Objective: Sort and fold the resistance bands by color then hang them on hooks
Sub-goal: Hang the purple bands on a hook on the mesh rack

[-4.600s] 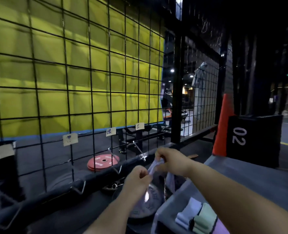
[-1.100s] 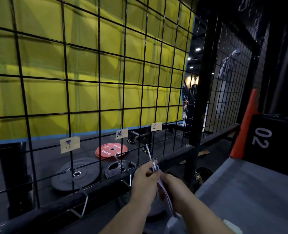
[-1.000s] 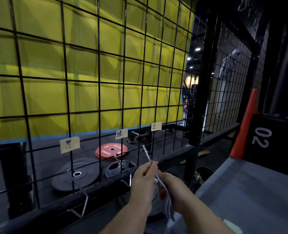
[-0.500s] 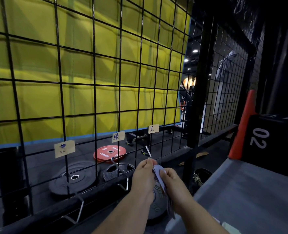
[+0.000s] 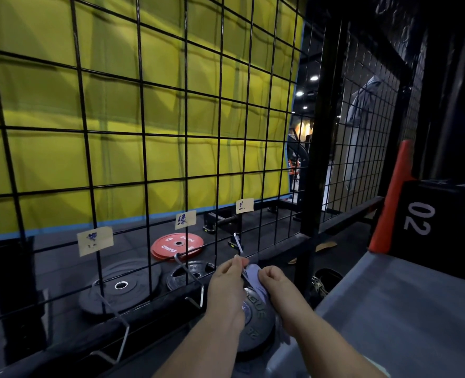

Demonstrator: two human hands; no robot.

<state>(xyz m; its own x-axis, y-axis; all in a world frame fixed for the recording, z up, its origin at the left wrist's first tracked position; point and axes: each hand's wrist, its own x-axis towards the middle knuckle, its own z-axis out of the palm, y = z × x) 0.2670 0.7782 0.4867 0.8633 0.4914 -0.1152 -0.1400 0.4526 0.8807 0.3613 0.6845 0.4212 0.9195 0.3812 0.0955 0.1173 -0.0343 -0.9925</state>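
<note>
Two bare forearms rise from the bottom centre of the frame. The left hand and the right hand meet just below centre. Each has its fingers curled, pinching the top of the one pale lavender fabric resistance band, which is bunched between the two sets of fingertips. The rest of the band drops out of sight between the wrists.

Directly under the hands lies one dark grey round weight plate with raised lettering. A flat grey surface fills the lower right.

Three bent silver metal hooks hang on the black wire grid panel. The left hook is at lower left, and the middle hook is just left of the left hand. The right hook slants down to just above the left fingertips. Whether the band is threaded on it cannot be told.

Three small tan paper labels are fixed to the grid, one above each hook: the left label, the middle label and the right label.

Behind the grid, three more plates lie on the dark floor. They are a large black plate, a smaller black plate and a red plate.

At far right are one black box marked "02" and an orange upright. A yellow padded wall fills the upper left.
</note>
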